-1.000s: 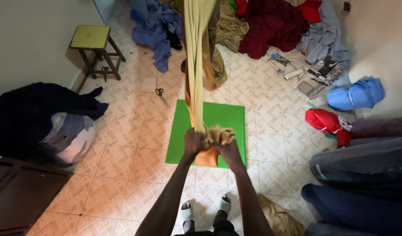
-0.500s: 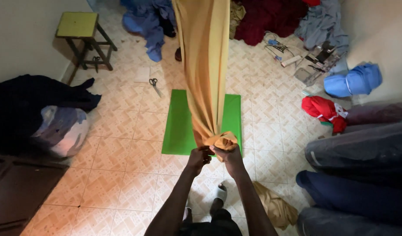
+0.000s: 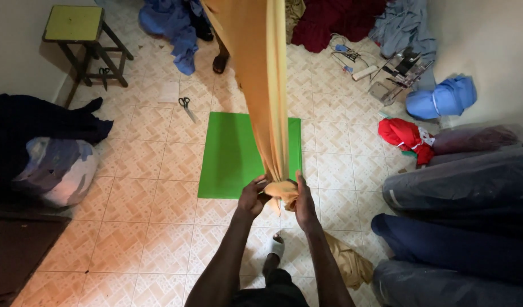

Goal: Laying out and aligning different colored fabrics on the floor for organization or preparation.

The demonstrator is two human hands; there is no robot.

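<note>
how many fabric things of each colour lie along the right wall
blue cloth roll: 1
red cloth bundle: 1
wrapped fabric bolts, dark, stacked: about 4, edges hard to separate
total: about 6

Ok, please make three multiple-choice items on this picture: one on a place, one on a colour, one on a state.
1. Where do the scissors lie?
A. on the stool
B. on the tiled floor
C. on the green mat

2. What colour is the stool top?
A. yellow-green
B. red
C. white

3. How is the orange cloth held?
A. folded flat on the floor
B. by one hand only
C. stretched, its end bunched in both hands

Key: 1 B, they lie on tiles beyond the green mat. 2 A, its seat shows yellow-green. 3 C, left hand and right hand both grip it.
</note>
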